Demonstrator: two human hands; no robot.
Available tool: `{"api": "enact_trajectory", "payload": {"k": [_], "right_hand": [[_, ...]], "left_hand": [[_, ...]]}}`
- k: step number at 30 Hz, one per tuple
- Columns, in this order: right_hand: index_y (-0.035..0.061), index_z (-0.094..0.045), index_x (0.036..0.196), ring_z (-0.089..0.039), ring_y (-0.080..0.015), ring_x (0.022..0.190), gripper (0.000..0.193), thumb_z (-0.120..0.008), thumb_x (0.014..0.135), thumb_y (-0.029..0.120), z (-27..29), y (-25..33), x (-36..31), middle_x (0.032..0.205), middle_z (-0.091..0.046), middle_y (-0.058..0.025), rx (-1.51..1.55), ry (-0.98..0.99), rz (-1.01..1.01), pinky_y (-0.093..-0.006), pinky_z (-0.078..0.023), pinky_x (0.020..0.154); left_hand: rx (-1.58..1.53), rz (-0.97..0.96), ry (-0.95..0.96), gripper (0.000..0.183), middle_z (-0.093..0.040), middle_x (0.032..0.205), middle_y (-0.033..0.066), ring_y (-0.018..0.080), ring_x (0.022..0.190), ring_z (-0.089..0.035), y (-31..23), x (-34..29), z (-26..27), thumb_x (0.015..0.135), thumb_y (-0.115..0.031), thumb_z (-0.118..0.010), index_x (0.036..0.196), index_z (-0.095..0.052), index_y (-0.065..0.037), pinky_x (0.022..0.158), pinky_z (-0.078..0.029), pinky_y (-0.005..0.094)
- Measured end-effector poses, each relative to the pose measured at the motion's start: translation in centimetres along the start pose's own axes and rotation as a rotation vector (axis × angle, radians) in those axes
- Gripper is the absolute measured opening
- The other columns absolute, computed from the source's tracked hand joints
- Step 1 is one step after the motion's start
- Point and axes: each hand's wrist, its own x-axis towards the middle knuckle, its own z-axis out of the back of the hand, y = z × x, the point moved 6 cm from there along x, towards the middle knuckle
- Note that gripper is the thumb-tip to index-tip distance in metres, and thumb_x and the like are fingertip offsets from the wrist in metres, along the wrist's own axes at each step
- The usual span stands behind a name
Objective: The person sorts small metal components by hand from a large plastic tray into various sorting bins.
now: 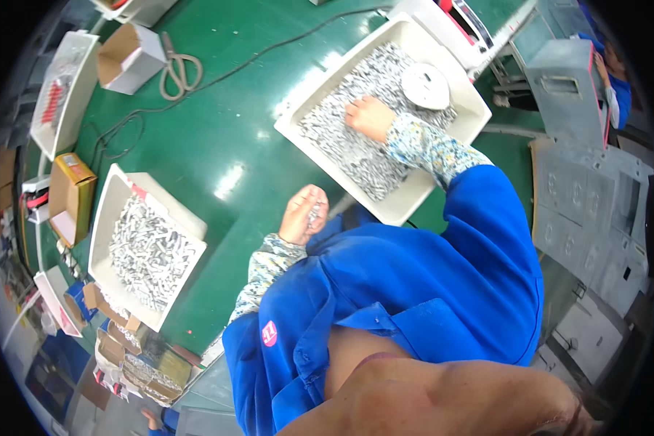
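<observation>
A large cream bin (303, 142) on the green table holds a wide heap of small silvery metal parts (356, 76). My right hand (370, 118) reaches down onto this heap, its fingers curled; whatever lies under the fingertips is hidden. Close to my body, beside the bin's near corner, my left hand (304, 214) is raised with the palm turned inward. Its fingers are folded around several small metal parts (315, 212), whose shiny ends show. A round white dish (425, 86) rests on the heap, right of my right hand.
Left on the green table (232, 131), another cream bin (184, 207) holds small pale cylindrical pieces (145, 251). Scissors (178, 69), an open carton (129, 58) and a black cable (269, 51) lie farther back. A red-and-white device (461, 29) stands behind the parts bin. A co-worker (618, 83) is at far right.
</observation>
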Motion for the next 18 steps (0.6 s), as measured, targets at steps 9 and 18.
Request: {"api": "enact_trajectory", "payload": {"k": [9,18], "right_hand": [[0.0061,-0.059,0.068,-0.060,-0.0233,0.068,0.009,-0.051,0.070,0.010,-0.6,0.3,1.9,0.072,-0.057,-0.0087,0.049,0.153,-0.029,-0.0344,-0.048,0.060],[0.0047,-0.060,0.069,-0.062,-0.0253,0.070,0.009,-0.052,0.067,0.007,-1.4,0.0,1.2,0.075,-0.059,-0.0120,0.059,0.216,-0.125,-0.0362,-0.050,0.058]], "left_hand": [[-0.034,-0.045,0.034,0.022,-0.046,0.061,0.0022,0.0056,0.040,-0.035,-0.4,-0.7,-0.6,0.092,-0.024,-0.041,0.083,-0.047,-0.006,0.032,-0.021,0.0166],[0.001,-0.038,-0.040,0.020,-0.047,0.058,0.0009,0.0062,0.037,-0.034,-0.1,-0.4,-0.3,0.090,-0.026,-0.045,0.083,-0.049,-0.008,0.030,-0.023,0.0178]]}}
